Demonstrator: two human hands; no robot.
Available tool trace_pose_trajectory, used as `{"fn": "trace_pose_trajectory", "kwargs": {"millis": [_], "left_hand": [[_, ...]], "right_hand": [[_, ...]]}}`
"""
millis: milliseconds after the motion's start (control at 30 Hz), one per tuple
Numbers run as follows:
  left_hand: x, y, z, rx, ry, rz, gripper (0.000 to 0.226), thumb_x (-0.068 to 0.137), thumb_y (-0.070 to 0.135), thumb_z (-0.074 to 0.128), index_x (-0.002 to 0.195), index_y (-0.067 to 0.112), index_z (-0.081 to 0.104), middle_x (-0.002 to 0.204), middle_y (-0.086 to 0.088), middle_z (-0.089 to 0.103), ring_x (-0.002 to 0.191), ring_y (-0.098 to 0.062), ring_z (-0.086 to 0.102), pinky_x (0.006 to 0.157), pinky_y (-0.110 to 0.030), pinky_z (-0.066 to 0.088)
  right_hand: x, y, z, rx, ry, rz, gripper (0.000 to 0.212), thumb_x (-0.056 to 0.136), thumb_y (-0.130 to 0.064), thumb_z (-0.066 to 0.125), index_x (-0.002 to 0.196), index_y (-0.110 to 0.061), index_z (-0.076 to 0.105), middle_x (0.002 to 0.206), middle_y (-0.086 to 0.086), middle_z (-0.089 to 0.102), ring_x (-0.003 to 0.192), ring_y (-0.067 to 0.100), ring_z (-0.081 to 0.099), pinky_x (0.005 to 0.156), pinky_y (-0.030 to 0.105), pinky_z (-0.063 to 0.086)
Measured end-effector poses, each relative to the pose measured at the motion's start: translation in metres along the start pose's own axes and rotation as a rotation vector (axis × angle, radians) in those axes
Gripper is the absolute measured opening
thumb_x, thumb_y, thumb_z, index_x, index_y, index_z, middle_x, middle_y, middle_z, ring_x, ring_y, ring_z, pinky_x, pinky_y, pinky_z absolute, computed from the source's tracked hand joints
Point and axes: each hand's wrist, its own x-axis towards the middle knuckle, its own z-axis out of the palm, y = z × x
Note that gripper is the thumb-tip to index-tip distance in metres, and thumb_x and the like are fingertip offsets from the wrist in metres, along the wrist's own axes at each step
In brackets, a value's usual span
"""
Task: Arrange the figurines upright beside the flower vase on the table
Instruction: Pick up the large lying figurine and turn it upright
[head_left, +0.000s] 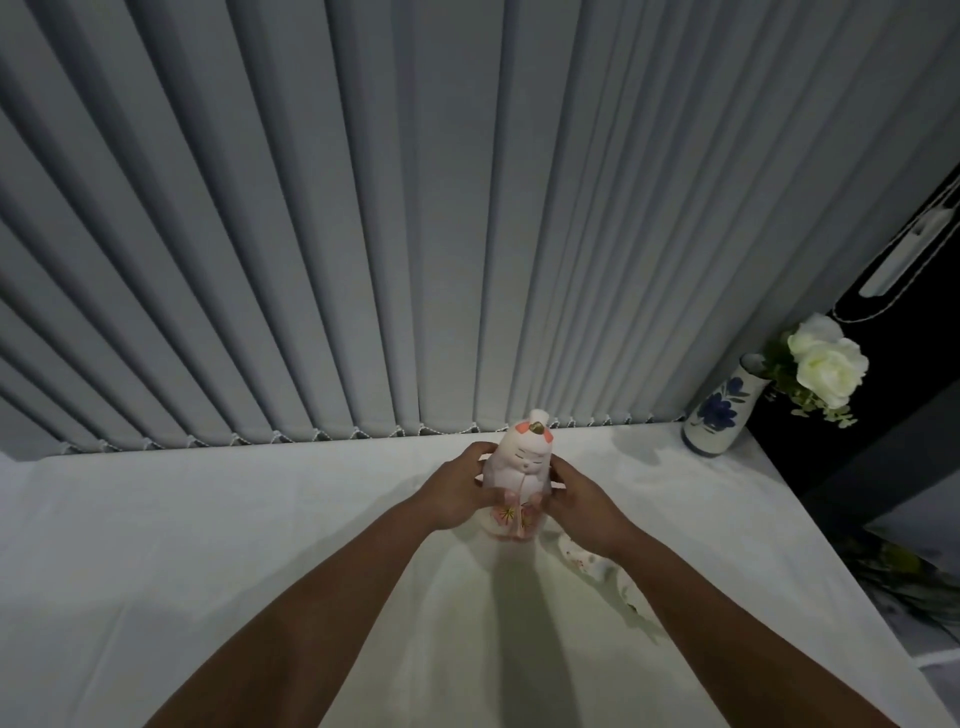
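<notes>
A white figurine (522, 460) with a painted face and pink flower pattern stands upright near the middle of the table (260, 545). My left hand (460, 493) grips its left side and my right hand (582, 506) grips its right side. A second white figurine (592, 564) lies on its side on the cloth, just under my right wrist and partly hidden. The flower vase (719, 410), white with blue flowers and holding white roses (826, 364), stands at the table's far right corner, well to the right of the held figurine.
Grey vertical blinds (363, 234) hang along the table's far edge. A dark cabinet or wall (883, 415) lies beyond the right edge. A patterned item (904, 577) lies lower, past the table's right side. The table is covered with a white cloth.
</notes>
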Motion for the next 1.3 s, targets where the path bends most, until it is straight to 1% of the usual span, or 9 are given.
{"fn": "trace_pose_trajectory", "kwargs": {"millis": [300,400,500,700,900,1000,1100,1200,1300], "left_hand": [[0.009,-0.006,-0.003,-0.063,-0.069,-0.024,0.071,0.07,0.015,0.082,0.128,0.027,0.043,0.127,-0.007,0.062,0.111,-0.024,0.064,0.099,-0.047,0.052],[0.009,-0.013,-0.004,0.022,-0.117,-0.014,0.084,0.068,0.021,0.085,0.136,0.031,0.036,0.128,-0.004,0.062,0.113,-0.022,0.062,0.1,-0.046,0.051],[0.01,-0.021,-0.001,0.1,-0.144,0.016,0.097,0.064,0.031,0.086,0.141,0.035,0.027,0.132,0.001,0.058,0.116,-0.019,0.058,0.102,-0.044,0.05],[0.018,-0.034,0.006,0.078,-0.146,0.071,0.107,0.065,0.031,0.085,0.144,0.044,0.014,0.136,0.01,0.055,0.118,-0.016,0.057,0.098,-0.04,0.053],[0.031,-0.025,0.0,0.064,-0.168,0.085,0.104,0.068,0.024,0.084,0.145,0.039,0.017,0.132,0.006,0.055,0.121,-0.017,0.054,0.1,-0.039,0.051],[0.039,-0.013,0.002,0.06,-0.208,0.111,0.102,0.068,0.021,0.084,0.144,0.038,0.018,0.132,0.008,0.053,0.121,-0.016,0.053,0.101,-0.036,0.05],[0.047,0.003,0.011,0.045,-0.21,0.141,0.103,0.065,0.025,0.085,0.143,0.04,0.02,0.133,0.008,0.055,0.122,-0.014,0.053,0.102,-0.036,0.05],[0.061,0.03,0.023,0.051,-0.207,0.171,0.102,0.067,0.024,0.085,0.144,0.035,0.019,0.132,0.006,0.054,0.12,-0.012,0.053,0.095,-0.024,0.049],[0.082,0.059,0.044,0.049,-0.208,0.225,0.098,0.07,0.016,0.083,0.143,0.028,0.02,0.131,0.005,0.053,0.119,-0.013,0.053,0.086,-0.013,0.047]], "right_hand": [[0.007,0.014,-0.009,0.217,-0.057,0.042,0.049,0.089,-0.011,0.065,0.133,-0.018,0.045,0.13,0.001,0.059,0.119,0.016,0.057,0.1,0.034,0.05],[0.009,0.017,-0.007,0.254,-0.081,0.037,0.058,0.086,-0.022,0.07,0.136,-0.026,0.042,0.134,-0.005,0.057,0.126,0.012,0.051,0.109,0.04,0.041],[0.009,0.02,0.002,0.353,-0.102,0.05,0.059,0.085,-0.015,0.071,0.136,-0.03,0.044,0.131,-0.004,0.061,0.119,0.014,0.059,0.1,0.041,0.051],[0.008,0.026,0.018,0.42,0.015,0.01,0.053,0.089,-0.014,0.067,0.135,-0.03,0.046,0.132,-0.01,0.061,0.117,0.003,0.059,0.088,0.018,0.054],[0.013,0.018,0.026,0.437,0.153,-0.044,0.047,0.091,-0.016,0.065,0.134,-0.029,0.05,0.129,-0.008,0.064,0.117,0.012,0.061,0.089,0.025,0.056],[0.011,0.016,0.02,0.42,0.217,-0.055,0.045,0.092,-0.019,0.064,0.132,-0.033,0.05,0.129,-0.008,0.063,0.117,0.014,0.061,0.095,0.043,0.055],[0.006,0.014,0.002,0.388,0.261,-0.06,0.048,0.092,-0.027,0.063,0.136,-0.034,0.046,0.133,-0.007,0.06,0.12,0.014,0.059,0.1,0.048,0.051],[0.005,0.015,-0.025,0.387,0.308,-0.071,0.048,0.093,-0.027,0.062,0.137,-0.036,0.044,0.132,-0.01,0.061,0.12,0.01,0.059,0.1,0.042,0.052],[0.006,0.022,-0.058,0.423,0.332,-0.078,0.048,0.094,-0.027,0.059,0.138,-0.037,0.041,0.134,-0.016,0.057,0.122,0.005,0.056,0.094,0.025,0.055]]}}
